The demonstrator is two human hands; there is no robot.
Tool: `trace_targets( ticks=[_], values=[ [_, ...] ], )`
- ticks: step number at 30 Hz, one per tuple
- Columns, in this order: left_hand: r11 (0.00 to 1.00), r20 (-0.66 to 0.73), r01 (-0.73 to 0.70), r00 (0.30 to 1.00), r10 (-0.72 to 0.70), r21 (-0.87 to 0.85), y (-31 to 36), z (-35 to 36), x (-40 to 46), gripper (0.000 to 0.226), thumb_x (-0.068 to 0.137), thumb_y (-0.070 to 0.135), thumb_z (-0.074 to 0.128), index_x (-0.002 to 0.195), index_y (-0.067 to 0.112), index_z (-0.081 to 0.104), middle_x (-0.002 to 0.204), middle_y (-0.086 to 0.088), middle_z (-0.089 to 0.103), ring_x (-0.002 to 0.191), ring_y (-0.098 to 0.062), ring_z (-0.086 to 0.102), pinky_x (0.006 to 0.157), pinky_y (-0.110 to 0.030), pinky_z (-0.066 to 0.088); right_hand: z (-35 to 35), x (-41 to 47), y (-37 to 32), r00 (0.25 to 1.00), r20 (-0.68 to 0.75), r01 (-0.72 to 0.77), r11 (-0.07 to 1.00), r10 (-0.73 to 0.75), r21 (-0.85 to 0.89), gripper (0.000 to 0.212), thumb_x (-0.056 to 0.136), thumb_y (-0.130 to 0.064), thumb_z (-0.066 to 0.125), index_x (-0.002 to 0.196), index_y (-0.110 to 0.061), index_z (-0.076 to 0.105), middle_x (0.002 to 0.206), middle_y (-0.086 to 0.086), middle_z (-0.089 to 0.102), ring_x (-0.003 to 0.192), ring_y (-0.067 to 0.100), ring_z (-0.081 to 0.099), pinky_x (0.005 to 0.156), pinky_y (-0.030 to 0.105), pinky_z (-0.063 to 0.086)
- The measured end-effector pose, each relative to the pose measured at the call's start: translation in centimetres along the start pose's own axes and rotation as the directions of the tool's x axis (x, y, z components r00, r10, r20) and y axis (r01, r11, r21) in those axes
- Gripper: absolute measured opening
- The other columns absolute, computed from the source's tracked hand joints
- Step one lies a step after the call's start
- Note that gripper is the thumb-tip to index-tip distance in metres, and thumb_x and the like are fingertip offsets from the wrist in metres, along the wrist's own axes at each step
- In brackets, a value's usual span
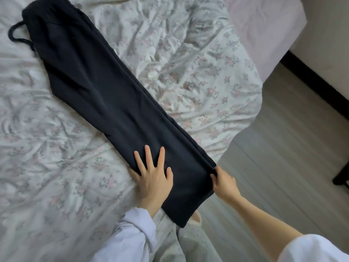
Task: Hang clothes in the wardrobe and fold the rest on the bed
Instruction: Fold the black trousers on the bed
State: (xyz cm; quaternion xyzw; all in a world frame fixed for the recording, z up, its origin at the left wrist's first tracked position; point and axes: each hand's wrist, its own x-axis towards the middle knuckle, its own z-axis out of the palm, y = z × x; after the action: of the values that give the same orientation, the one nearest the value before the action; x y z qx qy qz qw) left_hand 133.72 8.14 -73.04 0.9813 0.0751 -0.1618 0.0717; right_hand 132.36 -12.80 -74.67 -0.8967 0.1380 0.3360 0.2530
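Note:
Dark navy trousers [98, 91] lie folded lengthwise, one leg over the other, across the flowered bedsheet [198, 76]. The waistband and its drawstring [15, 35] are at the far left; the hems hang over the near bed edge. My left hand [153, 176] presses flat on the lower leg with fingers spread. My right hand [223, 183] pinches the right edge of the trousers near the hem.
The bed's corner [251, 103] drops off to the right onto a grey wooden floor [283, 157]. A pale mattress side [268, 35] and a wall with dark skirting [311, 78] are at the upper right. A dark furniture leg [341, 176] stands at the right edge.

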Motion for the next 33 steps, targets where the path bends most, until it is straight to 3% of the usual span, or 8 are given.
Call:
trace_targets(
  ticks=[5, 11, 14, 19, 23, 26, 29, 33],
  values=[
    [0.998, 0.057, 0.005, 0.998, -0.009, 0.067, 2.7, 1.0, -2.9, 0.077, 0.077, 0.033, 0.064, 0.145, 0.032, 0.029, 0.154, -0.016, 0.019, 0.140, -0.046, 0.010, 0.098, -0.073, 0.019, -0.1, -0.3, 3.3, 0.987, -0.123, -0.117, 0.990, 0.107, -0.073, 0.021, 0.097, -0.015, 0.030, 0.086, -0.013, 0.047, 0.085, 0.002, 0.054, 0.080, 0.022, 0.046, 0.079, 0.033, 0.024],
    [1.000, 0.084, -0.004, 0.996, 0.003, 0.015, 3.5, 1.3, -4.6, 0.074, 0.085, 0.028, 0.054, 0.148, 0.033, 0.016, 0.158, -0.012, 0.002, 0.142, -0.040, -0.008, 0.103, -0.071, 0.005, -0.8, -0.8, 4.7, 0.964, -0.264, -0.074, 0.983, 0.028, -0.166, 0.019, 0.094, -0.008, 0.031, 0.081, -0.015, 0.042, 0.080, -0.001, 0.050, 0.074, 0.022, 0.045, 0.082, 0.033, 0.025],
    [1.000, 0.086, -0.019, 0.996, 0.018, 0.017, 3.6, 1.4, -5.2, 0.073, 0.086, 0.027, 0.053, 0.148, 0.033, 0.016, 0.158, -0.011, 0.001, 0.142, -0.039, -0.009, 0.104, -0.070, 0.003, -1.0, -1.1, 4.3, 0.980, -0.182, -0.133, 0.956, 0.087, -0.262, 0.013, 0.088, -0.006, 0.037, 0.092, -0.015, 0.044, 0.090, -0.001, 0.050, 0.095, 0.024, 0.050, 0.096, 0.038, 0.028],
    [0.999, 0.116, -0.034, 0.993, 0.031, 0.019, 3.5, 0.8, -5.5, 0.069, 0.090, 0.026, 0.048, 0.149, 0.034, 0.012, 0.158, -0.007, -0.004, 0.142, -0.037, -0.014, 0.105, -0.069, -0.005, -1.3, -1.1, 1.7, 0.986, -0.072, -0.167, 0.949, 0.153, -0.267, 0.039, 0.089, -0.008, 0.042, 0.128, -0.011, 0.036, 0.130, 0.010, 0.044, 0.122, 0.029, 0.039, 0.106, 0.045, 0.026],
    [1.000, 0.103, -0.020, 0.995, 0.018, 0.016, 3.2, -0.9, -4.9, 0.065, 0.092, 0.026, 0.045, 0.149, 0.031, 0.013, 0.158, -0.009, -0.003, 0.143, -0.034, -0.013, 0.106, -0.065, -0.007, -2.1, -1.0, -1.9, 0.984, -0.131, 0.084, 0.968, -0.118, -0.237, 0.054, 0.089, -0.007, 0.038, 0.141, -0.013, 0.024, 0.141, 0.007, 0.034, 0.126, 0.029, 0.035, 0.103, 0.039, 0.028],
    [1.000, 0.081, 0.024, 0.996, -0.022, -0.014, 2.2, -2.7, -3.4, 0.064, 0.093, 0.026, 0.044, 0.149, 0.028, 0.013, 0.158, -0.010, -0.003, 0.144, -0.031, -0.012, 0.108, -0.064, -0.006, -3.0, -0.7, -5.2, 0.917, -0.143, 0.295, 0.875, -0.372, -0.383, 0.059, 0.086, -0.005, 0.036, 0.143, -0.014, 0.023, 0.146, 0.005, 0.029, 0.129, 0.027, 0.032, 0.105, 0.037, 0.027],
    [0.998, 0.084, 0.064, 0.995, -0.062, -0.028, -0.4, -4.5, -0.7, 0.062, 0.096, 0.029, 0.037, 0.150, 0.023, 0.007, 0.158, -0.008, -0.004, 0.144, -0.027, -0.011, 0.110, -0.061, -0.006, -3.5, 0.2, -9.3, 0.854, -0.005, 0.444, 0.735, -0.520, -0.512, 0.059, 0.095, -0.013, 0.031, 0.150, -0.017, 0.008, 0.157, 0.002, 0.006, 0.145, 0.022, 0.006, 0.116, 0.043, 0.005],
    [0.998, 0.058, 0.056, 0.997, -0.057, 0.021, -4.7, -5.6, 4.3, 0.058, 0.100, 0.035, 0.024, 0.150, 0.018, -0.001, 0.158, -0.006, -0.007, 0.144, -0.022, -0.013, 0.111, -0.056, -0.008, -3.1, 3.0, -15.2, 0.757, 0.124, 0.559, 0.538, -0.641, -0.631, 0.056, 0.100, -0.026, 0.023, 0.150, -0.016, -0.002, 0.157, 0.000, -0.009, 0.145, 0.019, -0.011, 0.110, 0.044, -0.018]
  ],
)
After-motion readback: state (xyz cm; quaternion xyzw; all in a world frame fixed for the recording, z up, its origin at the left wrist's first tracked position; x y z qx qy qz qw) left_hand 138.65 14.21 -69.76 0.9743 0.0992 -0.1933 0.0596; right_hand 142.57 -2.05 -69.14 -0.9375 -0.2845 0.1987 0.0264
